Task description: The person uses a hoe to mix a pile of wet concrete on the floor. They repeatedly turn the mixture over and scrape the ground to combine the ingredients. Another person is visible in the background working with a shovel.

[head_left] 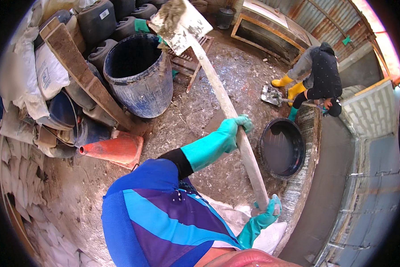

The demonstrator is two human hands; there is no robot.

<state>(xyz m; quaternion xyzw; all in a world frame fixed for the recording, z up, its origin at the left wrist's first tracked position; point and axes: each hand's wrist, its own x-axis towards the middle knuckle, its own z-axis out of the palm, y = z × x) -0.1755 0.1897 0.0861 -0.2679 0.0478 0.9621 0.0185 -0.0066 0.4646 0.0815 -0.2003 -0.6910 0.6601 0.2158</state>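
A long-handled shovel (214, 82) slants across the view, its blade raised at the far end and bearing a lump of wet grey-brown material (171, 17). My left hand (231, 133), in a green rubber glove, is wrapped round the middle of the pale handle. Near the handle's end, my right hand (260, 221) grips it in a matching glove. The blade hangs close to a large blue barrel (142, 95) with a dark inside. Right of the handle stands a round black tub (301, 153) holding murky grey liquid.
A co-worker (324, 66) in yellow boots bends at the right, beside another shovel (271, 95). An orange traffic cone (113, 149) lies on its side near a leaning wooden plank (82, 73). Jerrycans (96, 22) and sacks (51, 69) crowd the left. A grey trough (333, 178) runs along the right.
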